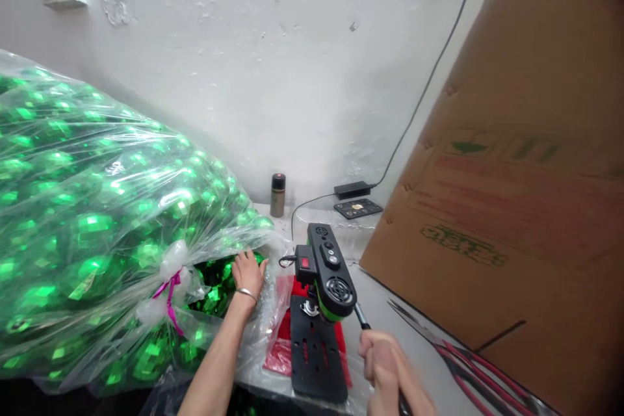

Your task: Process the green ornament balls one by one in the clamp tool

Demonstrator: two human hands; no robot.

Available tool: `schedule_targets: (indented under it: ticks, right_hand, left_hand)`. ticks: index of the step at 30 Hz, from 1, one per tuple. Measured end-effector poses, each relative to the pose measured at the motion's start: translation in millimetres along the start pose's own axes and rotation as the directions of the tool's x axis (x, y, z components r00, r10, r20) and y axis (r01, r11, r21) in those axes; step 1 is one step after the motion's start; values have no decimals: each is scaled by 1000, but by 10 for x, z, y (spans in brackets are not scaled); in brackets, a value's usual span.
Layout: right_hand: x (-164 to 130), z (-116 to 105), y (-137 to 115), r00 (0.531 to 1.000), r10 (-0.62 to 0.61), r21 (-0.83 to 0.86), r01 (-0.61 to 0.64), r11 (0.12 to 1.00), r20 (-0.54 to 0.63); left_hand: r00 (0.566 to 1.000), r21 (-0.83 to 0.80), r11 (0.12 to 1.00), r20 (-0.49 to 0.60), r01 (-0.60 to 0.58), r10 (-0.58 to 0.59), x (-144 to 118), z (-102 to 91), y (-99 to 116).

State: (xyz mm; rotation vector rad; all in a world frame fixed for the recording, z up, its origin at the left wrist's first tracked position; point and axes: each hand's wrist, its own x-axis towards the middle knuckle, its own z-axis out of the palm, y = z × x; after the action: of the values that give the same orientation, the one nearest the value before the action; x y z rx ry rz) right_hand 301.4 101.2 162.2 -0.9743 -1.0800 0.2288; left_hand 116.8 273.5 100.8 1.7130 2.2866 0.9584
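In the head view, the left hand reaches forward into the torn mouth of a big clear plastic bag stuffed with shiny green balls. Its fingers lie spread and flat on the balls just inside the opening, closed around nothing. A thin bracelet circles the wrist. A purple ribbon ties off a knot in the bag, just left of the hand.

The right hand sits low at the near edge, its fingers curled tight around the lever handle of a small black press machine with a red switch. The machine stands on a black base plate on the counter, just right of the bag's mouth.

A large cardboard box leans at the right. Near the wall stand a small can and a black power adapter.
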Motion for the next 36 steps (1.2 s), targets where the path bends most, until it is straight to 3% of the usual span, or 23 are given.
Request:
schedule_targets:
  ticks: [3, 5, 9, 11, 12, 14, 16, 17, 18, 20, 24, 27, 31, 36]
  right_hand:
    - [21, -66, 67, 994, -79, 8, 78, 997, 80]
    - [26, -79, 77, 994, -75, 4, 74, 997, 74]
    - [27, -70, 90, 995, -72, -12, 73, 997, 67]
    - [38, -74, 112, 985, -139, -10, 141, 990, 102]
    - [48, -78, 122, 980, -164, -10, 166, 986, 114]
    - [73, -83, 125, 976, -187, -7, 189, 982, 113]
    - [106, -81, 99, 976, -185, -4, 187, 982, 113]
    - [125, -79, 76, 976, -183, -6, 185, 983, 118]
    - [146, -75, 49, 975, -185, -7, 187, 982, 124]
    - [187, -69, -6, 974, -169, -20, 174, 985, 148]
    - [241, -73, -76, 973, -130, -39, 140, 989, 193]
    - [243, -87, -81, 969, -130, -40, 142, 989, 208]
    - [222, -106, -55, 965, -155, -34, 166, 986, 212]
    - [195, -118, -32, 964, -151, -30, 162, 986, 220]
  left_hand:
    - [998, -17, 1000, 67, 22, -21, -59, 89, 30]
    - [993, -64, 997, 114, 36, -29, -154, 82, 16]
    - [982, -208, 972, 176, 105, -69, -322, -124, -60]
    - [974, -381, 907, 201, 178, -107, -473, -266, -104]
    - [961, -527, 813, 239, 247, -137, -584, -327, -122]
    - [902, -780, 453, 389, 432, -190, -868, -402, -146]
    - [820, -812, 140, 537, 566, -200, -1187, -402, -156]
    - [795, -796, 97, 573, 598, -200, -1338, -377, -158]
    - [788, -786, 104, 584, 609, -195, -1470, -339, -158]
    - [817, -792, 200, 546, 576, -187, -1661, -246, -158]
    - [918, -725, 583, 385, 367, -98, -1747, -63, -145]
    - [938, -605, 764, 347, 222, 1, -1704, 45, -121]
    - [960, -563, 826, 248, 35, 128, -1681, 183, -101]
    - [953, -527, 841, 171, -125, 249, -1688, 293, -101]
